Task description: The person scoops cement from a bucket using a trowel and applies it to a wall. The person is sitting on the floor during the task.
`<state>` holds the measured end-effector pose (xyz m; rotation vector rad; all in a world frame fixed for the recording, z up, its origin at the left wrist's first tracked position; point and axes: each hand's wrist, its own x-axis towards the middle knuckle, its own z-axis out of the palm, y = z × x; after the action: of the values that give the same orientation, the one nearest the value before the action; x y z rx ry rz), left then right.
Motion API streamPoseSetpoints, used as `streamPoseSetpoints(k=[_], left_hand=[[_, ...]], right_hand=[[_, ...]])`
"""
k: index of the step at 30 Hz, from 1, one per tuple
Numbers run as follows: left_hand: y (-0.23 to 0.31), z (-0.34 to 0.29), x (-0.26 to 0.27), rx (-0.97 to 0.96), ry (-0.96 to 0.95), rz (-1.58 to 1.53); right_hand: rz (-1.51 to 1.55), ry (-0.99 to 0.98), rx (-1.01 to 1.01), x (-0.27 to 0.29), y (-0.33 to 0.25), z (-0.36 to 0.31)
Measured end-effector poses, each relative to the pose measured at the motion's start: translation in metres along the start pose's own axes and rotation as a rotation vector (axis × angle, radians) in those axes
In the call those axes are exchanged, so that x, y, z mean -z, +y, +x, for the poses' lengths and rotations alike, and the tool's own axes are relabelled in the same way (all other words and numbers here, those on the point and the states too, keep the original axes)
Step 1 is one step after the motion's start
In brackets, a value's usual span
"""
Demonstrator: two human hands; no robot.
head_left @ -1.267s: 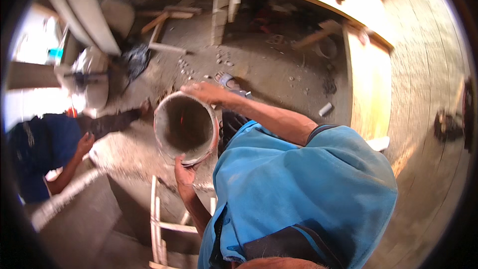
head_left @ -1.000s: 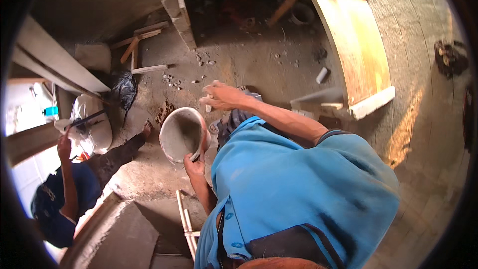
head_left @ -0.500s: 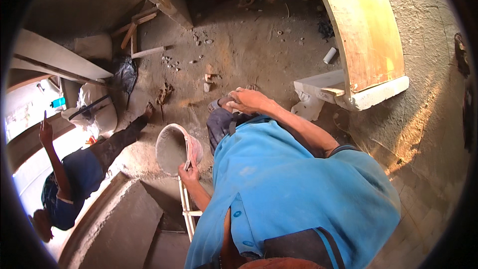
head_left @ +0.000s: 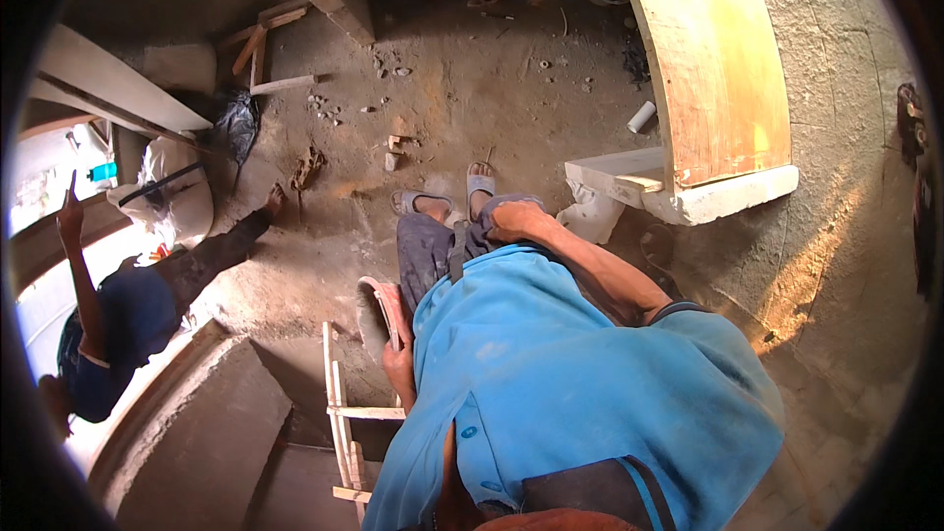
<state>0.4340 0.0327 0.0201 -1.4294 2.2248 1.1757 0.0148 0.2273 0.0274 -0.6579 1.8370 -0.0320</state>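
My left hand (head_left: 398, 366) is closed on the rim of a dusty pinkish bucket (head_left: 393, 313). The bucket tilts against my left side, and its inside shows only as a narrow strip. My right hand (head_left: 516, 221) lies over the front of my dark trousers (head_left: 423, 246), at the thigh. Its back faces up and its fingers turn down out of sight, so I cannot tell what they hold, if anything. Below my hands, my feet in grey sandals (head_left: 480, 180) stand on the dusty floor.
A light wooden ladder-like frame (head_left: 341, 413) stands beside an opening at lower left. Another person (head_left: 138, 310) is at the left, an arm raised. A curved wooden panel (head_left: 723, 69) on a white slab rises at right. Rubble (head_left: 391, 162) and a white cylinder (head_left: 641, 117) lie ahead.
The bucket has come closer to my left side and turned, so less of its inside shows. My right hand has drawn back toward my thigh, and both sandalled feet are now plainly visible.
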Motion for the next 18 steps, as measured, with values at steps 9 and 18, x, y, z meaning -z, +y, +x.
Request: streamPoseSetpoints(k=[9,18], left_hand=[[-0.094,-0.02,-0.005,-0.035,-0.197,-0.394],[-0.075,0.027,0.021,0.327,0.367,-1.51]], right_hand=[[0.272,-0.146,0.346,0.013,-0.039,0.013],[0.247,-0.286,0.527,0.019,-0.18,0.018]])
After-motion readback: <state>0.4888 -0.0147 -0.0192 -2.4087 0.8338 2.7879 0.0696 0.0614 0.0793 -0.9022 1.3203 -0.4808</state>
